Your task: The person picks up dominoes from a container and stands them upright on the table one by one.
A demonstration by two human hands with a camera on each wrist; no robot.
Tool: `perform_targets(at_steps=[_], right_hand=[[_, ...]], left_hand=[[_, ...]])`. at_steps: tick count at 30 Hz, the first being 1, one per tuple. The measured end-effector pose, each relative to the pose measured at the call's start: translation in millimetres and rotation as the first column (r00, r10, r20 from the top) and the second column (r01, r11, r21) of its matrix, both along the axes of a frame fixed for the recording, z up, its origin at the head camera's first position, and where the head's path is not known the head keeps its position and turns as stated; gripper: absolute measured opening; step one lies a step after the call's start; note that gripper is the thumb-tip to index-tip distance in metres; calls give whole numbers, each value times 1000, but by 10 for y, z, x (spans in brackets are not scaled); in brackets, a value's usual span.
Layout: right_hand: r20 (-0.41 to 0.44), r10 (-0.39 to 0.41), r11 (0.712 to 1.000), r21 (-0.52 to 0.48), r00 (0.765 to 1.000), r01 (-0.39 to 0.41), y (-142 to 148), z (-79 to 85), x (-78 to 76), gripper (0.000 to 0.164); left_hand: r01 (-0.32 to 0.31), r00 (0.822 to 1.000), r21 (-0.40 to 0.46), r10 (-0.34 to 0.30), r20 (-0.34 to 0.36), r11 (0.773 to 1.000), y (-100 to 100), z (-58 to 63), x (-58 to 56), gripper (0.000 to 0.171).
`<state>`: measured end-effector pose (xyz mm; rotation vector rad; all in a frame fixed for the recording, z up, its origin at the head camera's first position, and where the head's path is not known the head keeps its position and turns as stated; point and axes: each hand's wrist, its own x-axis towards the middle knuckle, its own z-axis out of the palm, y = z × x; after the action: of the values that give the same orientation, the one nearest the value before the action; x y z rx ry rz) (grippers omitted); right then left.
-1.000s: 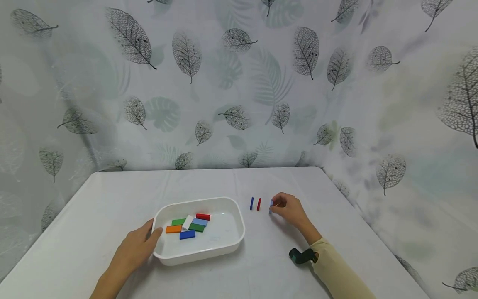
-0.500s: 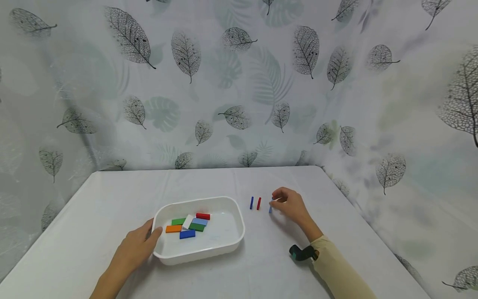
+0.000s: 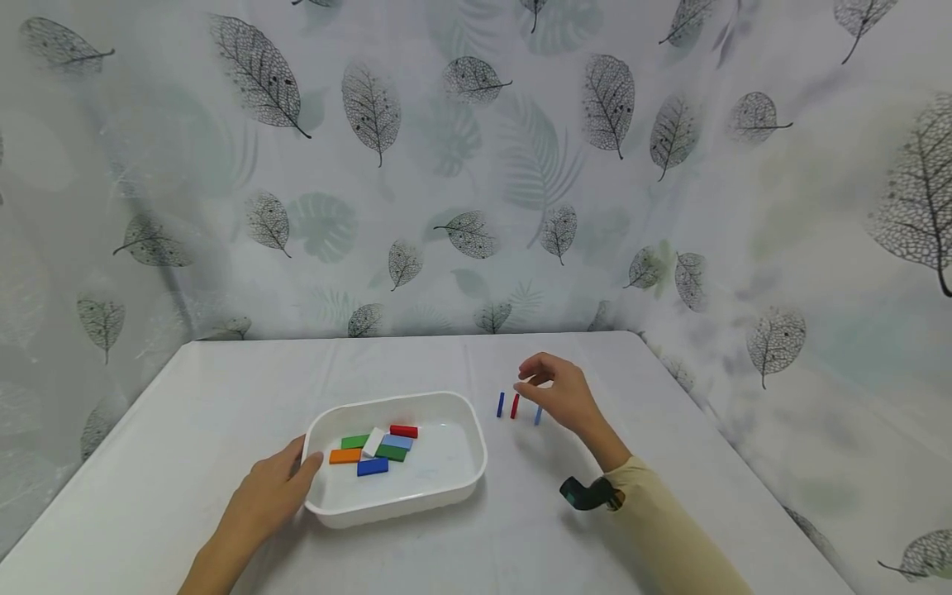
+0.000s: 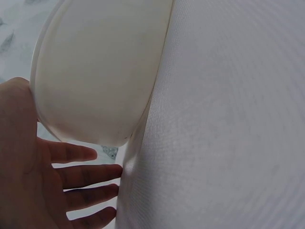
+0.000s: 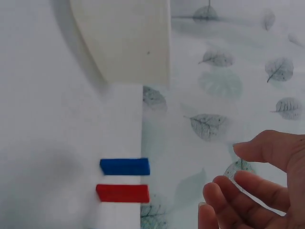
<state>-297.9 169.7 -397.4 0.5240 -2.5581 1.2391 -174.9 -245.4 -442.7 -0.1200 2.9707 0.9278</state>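
Right hand (image 3: 564, 397) — nearer red block (image 3: 515, 406)

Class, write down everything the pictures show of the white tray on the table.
The white tray is an oblong, open container with rounded corners, sloping sides and a thin rim, and looks like smooth plastic. A small dark speck shows on its outer wall in the right wrist view. It sits upright on the white table, slightly askew, with seven blocks visible inside, mostly in its left half. The left hand holds its left end, thumb over the rim.
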Motion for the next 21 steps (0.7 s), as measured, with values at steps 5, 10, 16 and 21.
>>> perform_targets(at_steps=[5,10,16,21], right_hand=[[-25,82,996,-24,996,-82,-224,125,106,21],[-30,153,988,-11,988,-153,-439,193,168,21],[-35,236,971,55,971,-234,-722,244,196,20],[-43,310,946,108,950,-304,-964,266,199,20]], left_hand=[[0,1000,-1,0,-1,1000,2,0,0,71],[4,1000,3,-4,1,1000,4,-3,0,71],[3,1000,-7,-3,2,1000,2,2,2,71],[3,1000,-6,-3,1,1000,-1,14,3,71]])
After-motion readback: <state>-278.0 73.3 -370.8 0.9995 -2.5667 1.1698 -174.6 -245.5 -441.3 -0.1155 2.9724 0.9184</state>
